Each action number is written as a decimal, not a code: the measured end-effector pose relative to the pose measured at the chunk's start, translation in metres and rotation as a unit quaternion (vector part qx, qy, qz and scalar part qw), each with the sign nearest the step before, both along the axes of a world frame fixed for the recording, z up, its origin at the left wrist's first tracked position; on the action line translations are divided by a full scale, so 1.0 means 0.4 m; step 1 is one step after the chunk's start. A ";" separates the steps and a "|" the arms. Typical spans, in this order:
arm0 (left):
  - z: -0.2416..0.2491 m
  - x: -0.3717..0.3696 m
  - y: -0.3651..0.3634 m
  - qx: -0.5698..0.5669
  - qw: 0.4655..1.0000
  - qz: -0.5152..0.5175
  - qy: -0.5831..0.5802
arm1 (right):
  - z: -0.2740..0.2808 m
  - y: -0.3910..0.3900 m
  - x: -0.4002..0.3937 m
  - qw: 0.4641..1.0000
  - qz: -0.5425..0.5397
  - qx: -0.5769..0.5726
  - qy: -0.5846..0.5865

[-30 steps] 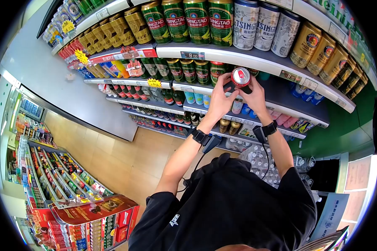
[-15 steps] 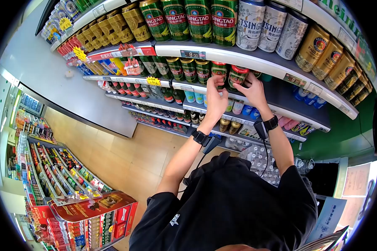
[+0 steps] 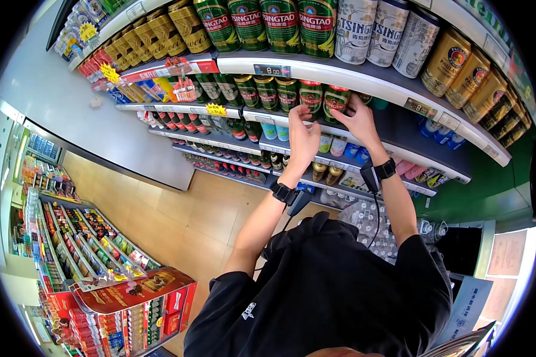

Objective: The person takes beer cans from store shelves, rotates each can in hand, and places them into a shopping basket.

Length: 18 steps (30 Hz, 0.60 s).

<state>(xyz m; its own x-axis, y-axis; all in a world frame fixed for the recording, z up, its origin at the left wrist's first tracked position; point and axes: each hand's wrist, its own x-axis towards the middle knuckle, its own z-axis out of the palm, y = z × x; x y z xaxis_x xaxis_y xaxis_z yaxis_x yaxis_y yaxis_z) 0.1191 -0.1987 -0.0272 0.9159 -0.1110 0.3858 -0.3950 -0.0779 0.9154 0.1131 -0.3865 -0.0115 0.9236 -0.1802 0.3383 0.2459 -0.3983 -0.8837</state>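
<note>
My right hand [image 3: 360,122] is on a green beer can with a red top [image 3: 337,102], its thumb across the front and its fingers along the right side. That can stands upright at the front of the shelf below the tall Tsingtao cans [image 3: 280,27]. Just left of it is a matching green can [image 3: 311,97]. My left hand [image 3: 304,135] is at that can's lower front, fingers curved and apart, holding nothing. More small green cans [image 3: 267,92] line up to the left. Both wrists carry black straps with a small device and a cable.
White-edged shelves [image 3: 363,71] curve above and below my hands. Gold Paulaner cans [image 3: 446,62] stand upper right. Packs of clear bottles [image 3: 368,223] sit on the floor by my right arm. A red-topped display stand [image 3: 131,291] is at lower left, beyond the tiled floor [image 3: 211,217].
The can at my right hand was tilted and nearer to me; now it stands upright, farther back beside its neighbour. My left hand has shifted slightly left and down.
</note>
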 end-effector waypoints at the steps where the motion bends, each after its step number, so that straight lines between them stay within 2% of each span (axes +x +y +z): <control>1: -0.002 -0.002 -0.002 0.000 1.000 -0.002 -0.001 | -0.003 0.000 0.000 1.000 -0.001 -0.008 -0.024; 5: -0.016 -0.017 -0.003 -0.037 0.996 -0.028 0.074 | -0.012 0.006 -0.017 1.000 0.004 0.004 -0.030; 7: -0.017 -0.030 0.002 -0.056 0.994 -0.039 0.089 | -0.011 0.020 -0.050 0.995 -0.043 -0.073 -0.052; 8: -0.016 -0.040 0.006 -0.070 0.992 -0.044 0.094 | -0.006 0.027 -0.074 0.995 -0.046 -0.073 -0.053; 10: -0.018 -0.061 0.018 -0.084 0.990 -0.052 0.099 | 0.006 0.042 -0.141 0.992 -0.113 -0.054 0.025; 12: -0.032 -0.086 0.039 -0.104 0.988 -0.088 0.078 | 0.007 0.055 -0.215 0.994 -0.098 -0.043 0.033; 14: 0.018 -0.146 0.067 -0.125 0.982 -0.101 0.104 | 0.027 0.079 -0.296 0.991 -0.026 0.115 0.057; 16: 0.043 -0.199 0.094 -0.122 0.976 -0.121 0.134 | 0.057 0.112 -0.386 0.991 -0.030 0.115 0.067; 18: 0.049 -0.251 0.118 -0.132 0.972 -0.141 0.135 | 0.076 0.146 -0.469 0.984 0.003 0.163 0.070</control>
